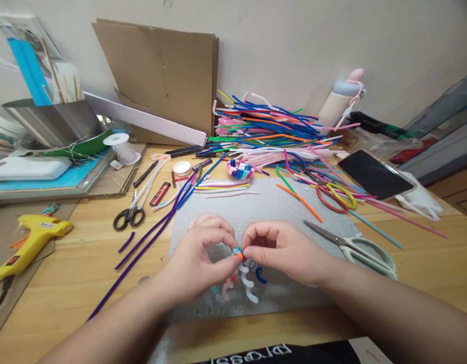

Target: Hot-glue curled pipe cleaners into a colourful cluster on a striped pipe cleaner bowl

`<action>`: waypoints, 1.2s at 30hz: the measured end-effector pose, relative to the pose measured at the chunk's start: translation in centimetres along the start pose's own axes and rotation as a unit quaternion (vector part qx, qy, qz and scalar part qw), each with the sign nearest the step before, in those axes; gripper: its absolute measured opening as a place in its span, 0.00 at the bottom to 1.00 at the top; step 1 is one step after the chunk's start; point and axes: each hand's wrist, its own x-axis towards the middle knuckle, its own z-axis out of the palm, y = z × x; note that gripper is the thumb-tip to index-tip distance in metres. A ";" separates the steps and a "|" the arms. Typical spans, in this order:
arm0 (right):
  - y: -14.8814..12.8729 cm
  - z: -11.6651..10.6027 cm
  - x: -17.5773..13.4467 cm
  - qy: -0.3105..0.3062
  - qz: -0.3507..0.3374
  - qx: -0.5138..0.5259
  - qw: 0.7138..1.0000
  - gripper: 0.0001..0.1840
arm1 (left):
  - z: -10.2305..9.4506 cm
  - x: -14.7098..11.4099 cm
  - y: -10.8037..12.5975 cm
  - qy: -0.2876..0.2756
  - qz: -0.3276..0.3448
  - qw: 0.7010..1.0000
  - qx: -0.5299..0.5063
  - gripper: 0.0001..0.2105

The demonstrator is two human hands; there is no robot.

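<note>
Over the grey cutting mat [290, 298], my left hand [206, 247] and my right hand [284, 247] meet fingertip to fingertip. Both pinch a small bundle of pipe cleaner pieces [239, 251] showing blue, green and orange; the fingers hide part of it. Just below is a wavy white pipe cleaner [249, 285], with a wavy pink one [227, 289] to its left. Whether these join the bundle, I cannot tell. A short curled blue pipe cleaner [260, 275] lies to the right, under my right hand.
Green-handled scissors [364, 253] lie right, black-handled scissors [129, 218] left. A pile of pipe cleaners [271, 131] fills the back, beside a phone [375, 174]. Long purple pipe cleaners [142, 242] cross the left side. A yellow glue gun [32, 237] lies far left.
</note>
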 end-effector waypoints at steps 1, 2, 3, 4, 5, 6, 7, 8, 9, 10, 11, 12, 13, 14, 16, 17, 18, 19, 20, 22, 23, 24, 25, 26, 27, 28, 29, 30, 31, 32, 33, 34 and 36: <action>0.0 -0.1 0.1 -0.009 0.004 0.015 1.000 0.11 | 0.0 0.0 0.0 -0.006 0.002 1.000 -0.004 0.02; 0.0 -0.1 0.1 -0.017 0.008 0.027 0.999 0.12 | 0.0 0.0 0.0 -0.012 0.003 1.000 -0.010 0.02; 0.0 -0.2 0.1 -0.024 0.010 0.035 0.999 0.12 | -0.1 0.1 0.0 -0.017 0.003 1.000 -0.017 0.02; 0.0 -0.2 0.2 -0.029 0.010 0.041 0.999 0.13 | -0.1 0.1 0.0 -0.021 0.003 0.999 -0.026 0.03; 0.0 -0.2 0.2 -0.034 0.008 0.047 0.998 0.14 | -0.1 0.1 0.0 -0.024 0.001 0.999 -0.037 0.03; 0.1 -0.1 0.2 -0.039 0.003 0.053 0.998 0.14 | -0.1 0.1 0.0 -0.026 -0.002 0.998 -0.053 0.03; 0.2 -0.1 0.2 -0.045 -0.005 0.062 0.997 0.14 | -0.1 0.1 -0.1 -0.028 -0.007 0.997 -0.071 0.03; 0.3 0.0 0.2 -0.051 -0.016 0.072 0.996 0.14 | -0.1 0.0 -0.2 -0.030 -0.014 0.995 -0.094 0.04; 0.5 0.0 0.2 -0.055 -0.030 0.080 0.995 0.14 | 0.0 -0.1 -0.3 -0.034 -0.023 0.992 -0.120 0.04; 0.6 0.1 0.2 -0.057 -0.047 0.083 0.994 0.14 | 0.0 -0.1 -0.4 -0.039 -0.032 0.988 -0.149 0.04; 0.7 0.2 0.2 -0.054 -0.068 0.079 0.993 0.13 | 0.1 -0.2 -0.6 -0.044 -0.043 0.982 -0.180 0.04; 0.7 0.2 0.1 -0.047 -0.090 0.066 0.993 0.12 | 0.1 -0.3 -0.8 -0.053 -0.053 0.974 -0.213 0.04; 0.7 0.2 0.0 -0.037 -0.112 0.046 0.992 0.10 | 0.1 -0.3 -1.0 -0.061 -0.063 0.965 -0.249 0.04; 0.7 0.2 -0.1 -0.026 -0.132 0.021 0.991 0.08 | 0.2 -0.3 -1.2 -0.071 -0.073 0.954 -0.283 0.04; 0.5 0.1 -0.3 -0.006 -0.174 -0.036 0.984 0.04 | 0.2 -0.2 -1.4 -0.092 -0.092 0.931 -0.342 0.04; 0.3 0.1 -0.4 -0.001 -0.199 -0.065 0.978 0.03 | 0.1 -0.2 -1.4 -0.102 -0.103 0.920 -0.363 0.04; 0.1 0.0 -0.5 0.001 -0.226 -0.093 0.970 0.02 | 0.1 -0.1 -1.4 -0.112 -0.114 0.912 -0.378 0.04; 0.0 -0.1 -0.6 0.002 -0.256 -0.118 0.959 0.02 | 0.1 0.0 -1.3 -0.121 -0.125 0.905 -0.387 0.04; -0.1 -0.1 -0.6 0.001 -0.284 -0.141 0.948 0.03 | 0.0 0.0 -1.3 -0.130 -0.135 0.900 -0.394 0.04; -0.2 -0.2 -0.6 -0.005 -0.330 -0.177 0.927 0.03 | 0.0 -0.1 -1.1 -0.147 -0.151 0.892 -0.399 0.04; -0.3 -0.2 -0.5 -0.008 -0.346 -0.191 0.919 0.04 | 0.0 -0.1 -1.0 -0.155 -0.160 0.889 -0.400 0.04; -0.3 -0.2 -0.5 -0.013 -0.360 -0.201 0.911 0.04 | 0.0 -0.1 -1.0 -0.162 -0.169 0.885 -0.402 0.04; -0.3 -0.2 -0.4 -0.019 -0.373 -0.209 0.904 0.04 | 0.0 -0.2 -0.9 -0.170 -0.180 0.880 -0.406 0.05; -0.3 -0.2 -0.3 -0.026 -0.386 -0.215 0.897 0.05 | 0.1 -0.2 -0.9 -0.177 -0.193 0.872 -0.414 0.04; -0.2 -0.3 -0.2 -0.033 -0.397 -0.219 0.891 0.05 | 0.1 -0.2 -0.8 -0.182 -0.206 0.864 -0.422 0.04; -0.2 -0.3 -0.2 -0.040 -0.404 -0.223 0.886 0.06 | 0.1 -0.2 -0.8 -0.187 -0.220 0.855 -0.431 0.04; -0.2 -0.3 -0.1 -0.046 -0.409 -0.228 0.883 0.06 | 0.2 -0.2 -0.7 -0.192 -0.232 0.847 -0.438 0.04; -0.2 -0.4 -0.1 -0.050 -0.410 -0.232 0.880 0.06 | 0.2 -0.2 -0.7 -0.195 -0.242 0.841 -0.443 0.04; -0.3 -0.4 -0.1 -0.053 -0.410 -0.237 0.879 0.06 | 0.2 -0.2 -0.7 -0.197 -0.250 0.836 -0.447 0.04; -0.3 -0.4 -0.1 -0.056 -0.408 -0.241 0.879 0.05 | 0.2 -0.1 -0.6 -0.199 -0.256 0.833 -0.449 0.04; -0.3 -0.4 -0.2 -0.058 -0.404 -0.247 0.879 0.05 | 0.3 -0.1 -0.6 -0.201 -0.262 0.829 -0.451 0.04; -0.3 -0.4 -0.2 -0.059 -0.397 -0.252 0.880 0.05 | 0.3 -0.1 -0.6 -0.202 -0.267 0.826 -0.454 0.04; -0.4 -0.5 -0.4 -0.057 -0.383 -0.259 0.885 0.04 | 0.3 -0.1 -0.6 -0.203 -0.274 0.822 -0.457 0.03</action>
